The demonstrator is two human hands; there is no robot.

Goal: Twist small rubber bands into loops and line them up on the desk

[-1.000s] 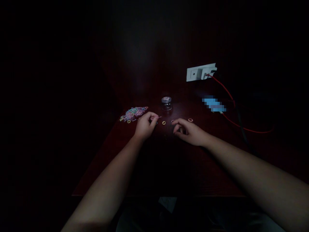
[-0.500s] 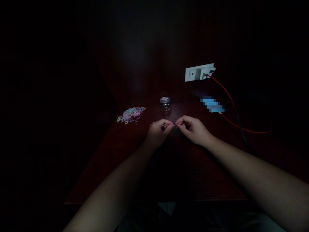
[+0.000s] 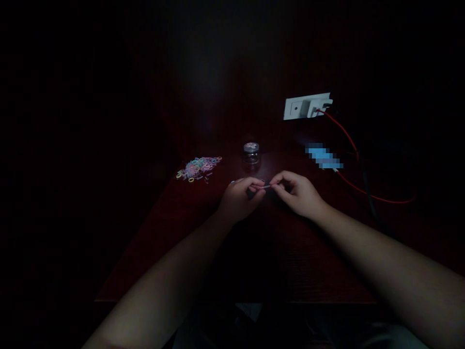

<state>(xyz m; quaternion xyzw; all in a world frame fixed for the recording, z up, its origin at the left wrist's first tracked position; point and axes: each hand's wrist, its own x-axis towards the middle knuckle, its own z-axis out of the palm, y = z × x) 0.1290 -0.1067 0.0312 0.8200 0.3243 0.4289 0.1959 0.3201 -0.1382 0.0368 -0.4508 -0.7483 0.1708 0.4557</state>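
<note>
My left hand (image 3: 240,196) and my right hand (image 3: 298,195) meet above the middle of the dark red table. Between their fingertips runs a small pale purple rubber band (image 3: 267,186). My right thumb and forefinger pinch one end of it. The other end lies at my left fingers, where the thumb sits slightly lower; that hold is partly hidden. A small ring-like band (image 3: 262,181) shows dimly just behind the fingertips. To the left spreads a pile of small coloured rubber bands (image 3: 198,167). Beyond my hands stands a small clear jar (image 3: 251,153) with its lid on.
A blurred-out light blue phone-like object (image 3: 324,156) lies at the right, joined to a red cable (image 3: 348,132). The cable runs to a white charger in the wall socket (image 3: 296,107). A dark cable hangs beside it. The table's front edge (image 3: 290,303) is near my body.
My fingertips have drawn slightly apart, so more of the rubber band shows between them. My left thumb has parted a little from its forefinger. The whole view has shifted slightly.
</note>
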